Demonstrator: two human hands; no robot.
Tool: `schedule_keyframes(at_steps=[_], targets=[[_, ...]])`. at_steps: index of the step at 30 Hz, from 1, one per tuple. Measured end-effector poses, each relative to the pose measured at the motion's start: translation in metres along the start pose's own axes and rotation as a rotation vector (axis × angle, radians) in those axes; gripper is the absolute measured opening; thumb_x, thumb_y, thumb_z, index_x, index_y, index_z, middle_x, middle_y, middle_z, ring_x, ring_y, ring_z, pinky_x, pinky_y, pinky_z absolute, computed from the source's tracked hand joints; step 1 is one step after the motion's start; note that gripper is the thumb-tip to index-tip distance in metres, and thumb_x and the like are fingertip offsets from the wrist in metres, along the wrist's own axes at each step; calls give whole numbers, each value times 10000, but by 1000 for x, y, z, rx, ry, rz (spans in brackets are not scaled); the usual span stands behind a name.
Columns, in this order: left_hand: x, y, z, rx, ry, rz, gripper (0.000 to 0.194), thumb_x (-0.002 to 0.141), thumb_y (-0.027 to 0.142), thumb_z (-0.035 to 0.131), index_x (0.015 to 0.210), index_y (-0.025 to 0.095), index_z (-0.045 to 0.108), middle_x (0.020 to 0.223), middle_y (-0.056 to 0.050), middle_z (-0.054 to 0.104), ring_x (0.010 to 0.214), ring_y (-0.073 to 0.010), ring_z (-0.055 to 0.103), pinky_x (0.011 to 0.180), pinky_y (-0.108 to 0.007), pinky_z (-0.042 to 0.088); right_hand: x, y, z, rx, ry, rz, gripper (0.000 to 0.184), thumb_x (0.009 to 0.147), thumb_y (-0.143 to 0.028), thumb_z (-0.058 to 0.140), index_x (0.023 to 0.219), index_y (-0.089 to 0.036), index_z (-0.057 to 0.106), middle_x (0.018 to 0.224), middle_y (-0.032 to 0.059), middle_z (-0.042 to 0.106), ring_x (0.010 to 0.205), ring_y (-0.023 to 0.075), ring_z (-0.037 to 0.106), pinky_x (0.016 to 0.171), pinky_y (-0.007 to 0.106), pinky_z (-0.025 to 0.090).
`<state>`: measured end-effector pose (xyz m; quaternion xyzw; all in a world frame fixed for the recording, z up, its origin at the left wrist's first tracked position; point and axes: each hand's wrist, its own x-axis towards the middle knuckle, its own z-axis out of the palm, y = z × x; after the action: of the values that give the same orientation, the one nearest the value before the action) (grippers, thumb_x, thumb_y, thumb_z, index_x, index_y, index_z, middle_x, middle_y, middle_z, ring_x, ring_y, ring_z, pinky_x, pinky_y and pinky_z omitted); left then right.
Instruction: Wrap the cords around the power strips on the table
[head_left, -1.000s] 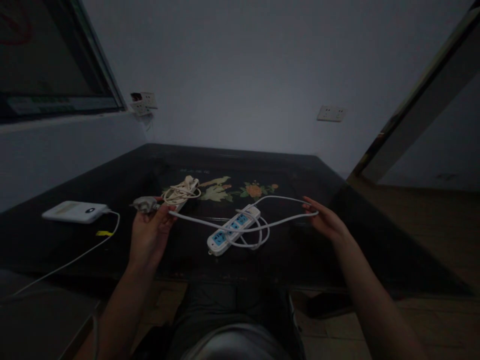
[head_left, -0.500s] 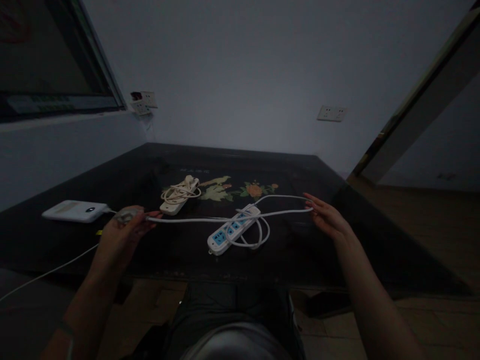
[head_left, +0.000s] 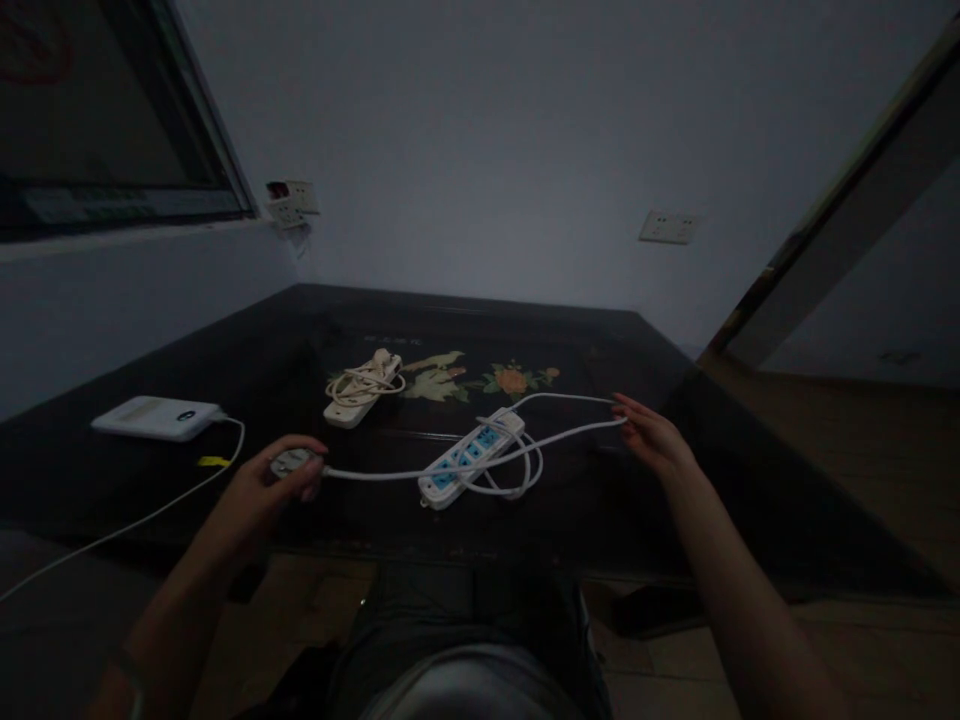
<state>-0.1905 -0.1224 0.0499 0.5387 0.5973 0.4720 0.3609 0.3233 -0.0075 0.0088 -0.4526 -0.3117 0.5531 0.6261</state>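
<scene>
- White four-socket power strip (head_left: 471, 453) with blue socket faces: lies diagonally on the black worktop (head_left: 525, 325), its white power cord (head_left: 382, 476) looped beside and across it.
- Left hand (head_left: 259, 480): left of the strip, fingers closed around the cord's grey plug (head_left: 295, 461).
- Right hand (head_left: 658, 438): right of the strip, fingers grasping the cord at its bend.
- Beige power strip (head_left: 345, 413), cord bundled on top: beyond the white strip, to its left.
- White power bank (head_left: 154, 418), cable attached: farther left of the white strip.
</scene>
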Motion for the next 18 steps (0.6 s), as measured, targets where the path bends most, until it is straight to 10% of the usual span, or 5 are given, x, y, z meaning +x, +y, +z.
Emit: schedule_keyframes(at_steps=[8, 18], targets=[[-33, 17, 15, -105, -1032, -10, 288, 722, 387, 720, 897, 171, 644, 807, -44, 672, 685, -155, 610, 610, -231, 455, 20, 11, 0, -198, 94, 30, 198, 739, 17, 588, 819, -140, 679, 668, 32, 686, 506, 66, 610, 492, 130, 524], [-57, 49, 152, -364, -864, -32, 291, 787, 386, 671, 916, 159, 543, 800, -40, 670, 710, -130, 601, 656, -229, 442, 42, 15, 3, -624, 119, -132, 195, 715, -179, 673, 904, -179, 623, 836, 60, 662, 815, 204, 658, 723, 384, 580]])
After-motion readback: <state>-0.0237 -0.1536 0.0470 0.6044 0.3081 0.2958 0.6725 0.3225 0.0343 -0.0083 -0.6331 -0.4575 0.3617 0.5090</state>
